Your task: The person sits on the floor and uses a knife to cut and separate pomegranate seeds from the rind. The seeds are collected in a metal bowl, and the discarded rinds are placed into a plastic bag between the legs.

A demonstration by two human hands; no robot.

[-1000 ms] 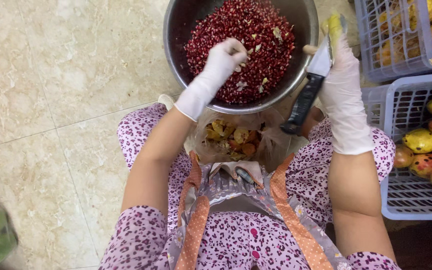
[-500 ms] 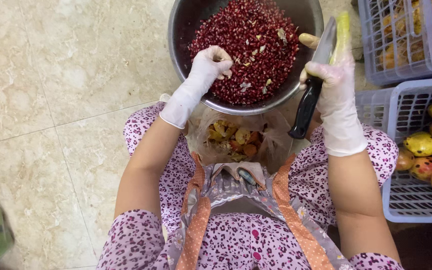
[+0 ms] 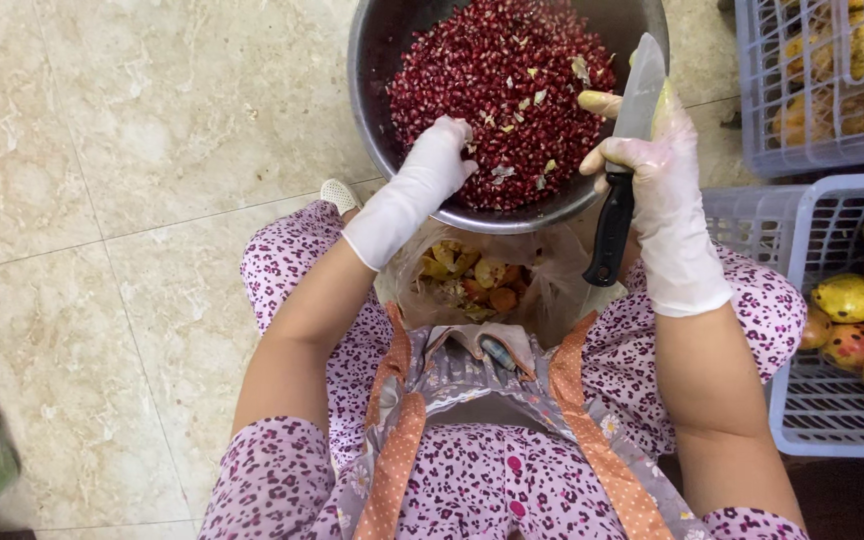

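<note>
**Left hand dips into the seeds, knife held upright**

Since half a second ago my left hand (image 3: 430, 168) has slid from the bowl's left rim further in, so its fingertips now lie on the seeds (image 3: 497, 85); my right hand (image 3: 652, 170) has barely shifted and the knife (image 3: 624, 150) stays up. Both hands wear thin white gloves.

The left hand is loosely curled, fingers bent down onto the red seeds at the near-left edge of the pile. I cannot tell whether it pinches anything.

The right hand is closed round the knife's black handle, at the bowl's (image 3: 382, 60) right edge. The blade points up and away from me, over the right side of the seeds; the handle's end hangs down past the near rim. A pale scrap of peel (image 3: 600, 101) sits at the fingertips of this hand, touching the blade's left side.

The steel bowl stands on the tiled floor (image 3: 132, 150) ahead of my knees, filled with seeds flecked with bits of pale pith. Just under its near rim, between my knees, a clear bag (image 3: 472, 280) holds yellow and orange peelings. To my right, a blue crate (image 3: 832, 400) holds whole fruit (image 3: 847, 297) against its right edge; a second crate (image 3: 812, 90) lies beyond it.
</note>
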